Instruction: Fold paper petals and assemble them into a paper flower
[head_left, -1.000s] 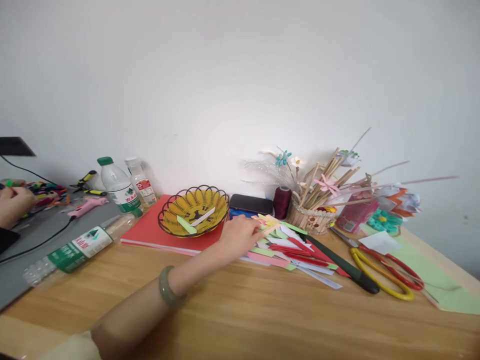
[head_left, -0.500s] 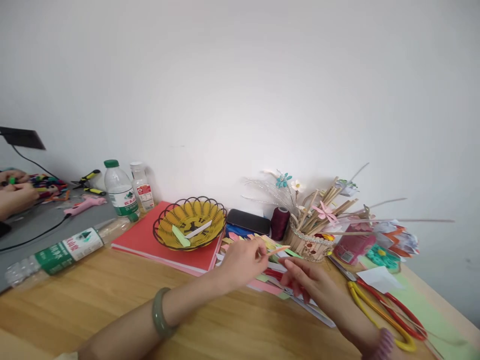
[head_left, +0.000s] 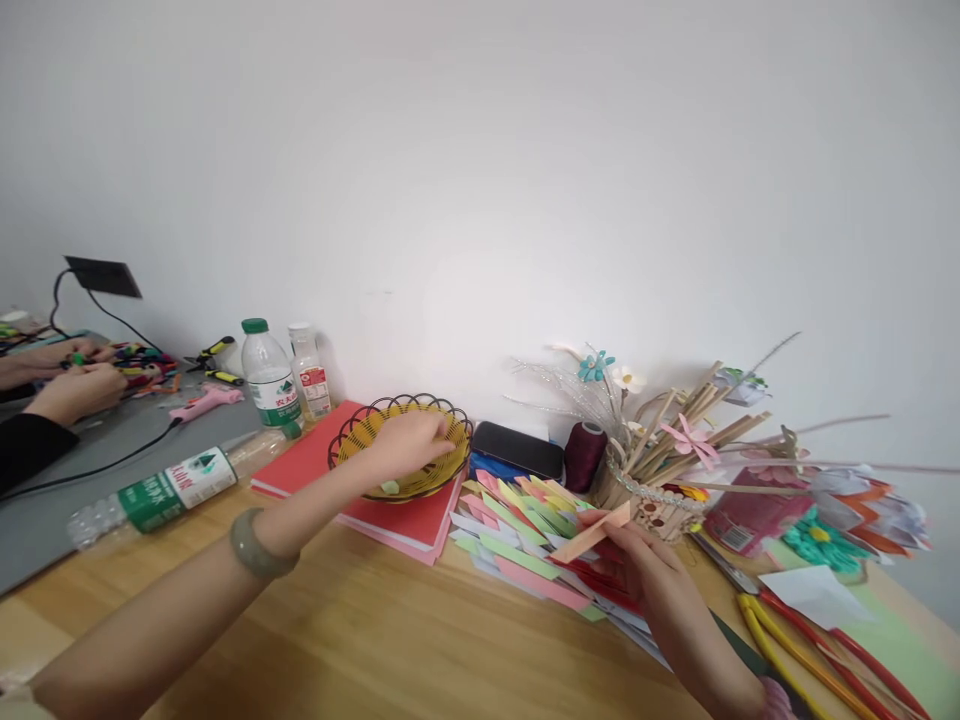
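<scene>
My left hand (head_left: 409, 445) reaches into the yellow wire basket (head_left: 456, 462), fingers curled down over its inside. The hand hides what lies under it, apart from a bit of green paper (head_left: 388, 487) below the palm. My right hand (head_left: 646, 572) pinches a peach paper strip (head_left: 592, 532) and holds it tilted just above a fanned pile of coloured paper strips (head_left: 517, 515) on the wooden table (head_left: 390, 640).
The basket sits on a red folder (head_left: 409, 520). Behind it stand two bottles (head_left: 270, 380); a third bottle (head_left: 180, 480) lies flat. A black phone (head_left: 517, 450), a maroon thread spool (head_left: 585, 455), a stick holder (head_left: 652, 500) and scissors (head_left: 795, 650) are at the right. Another person's hands (head_left: 71, 390) work at far left.
My left hand left the strip pile and moved left into the basket. My right hand came into view and now holds the peach strip. The view shifted left.
</scene>
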